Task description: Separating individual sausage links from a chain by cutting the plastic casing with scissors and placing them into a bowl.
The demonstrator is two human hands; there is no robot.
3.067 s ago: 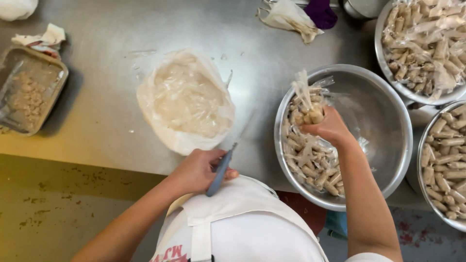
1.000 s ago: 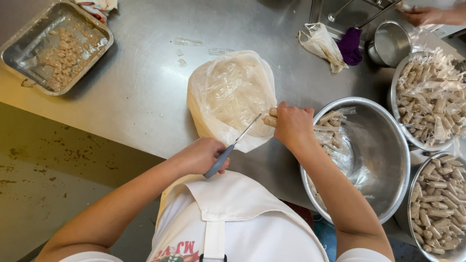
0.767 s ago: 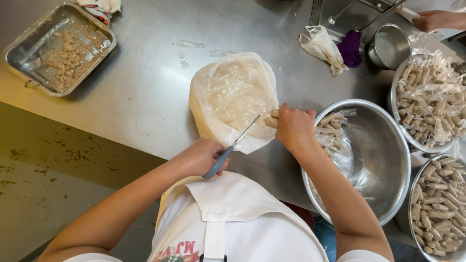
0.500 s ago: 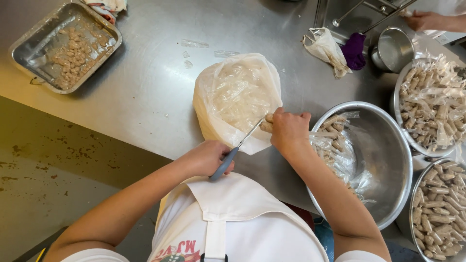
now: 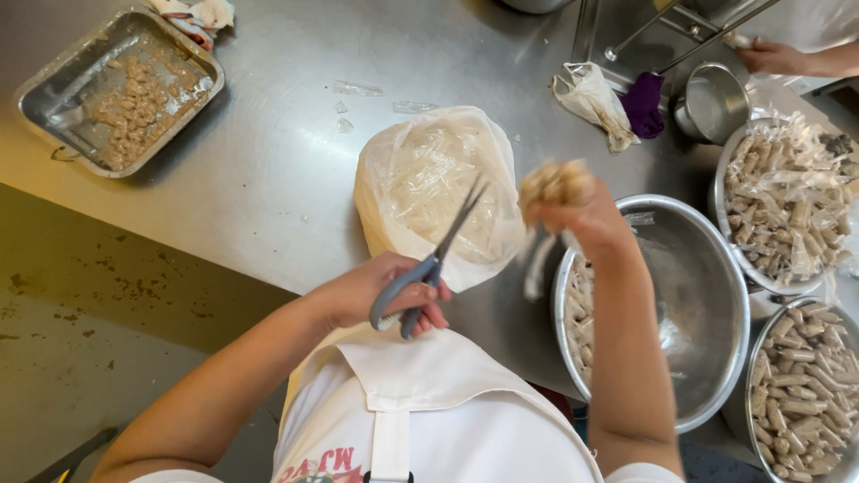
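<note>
Steel counter [image 5: 286, 179] fills the head view, with a tray of crumbs [image 5: 116, 85] at its far left. Left hand [image 5: 380, 295] has its fingers [image 5: 436, 315] clenched through the grey scissors [image 5: 429, 264], blades open over the plastic bag [image 5: 438, 192]. Right hand [image 5: 586, 224] pinches a blurred beige roll [image 5: 555, 183] at its fingertips, raised above the steel bowl [image 5: 698, 295], just beside the blades.

Forearms bare, no sleeves past elbows. White apron [image 5: 420, 394] over chest, wide white neck strap running down centre. White shirt [image 5: 322, 465] beneath, red print partly visible. Hands bare: no gloves, rings, watch.
</note>
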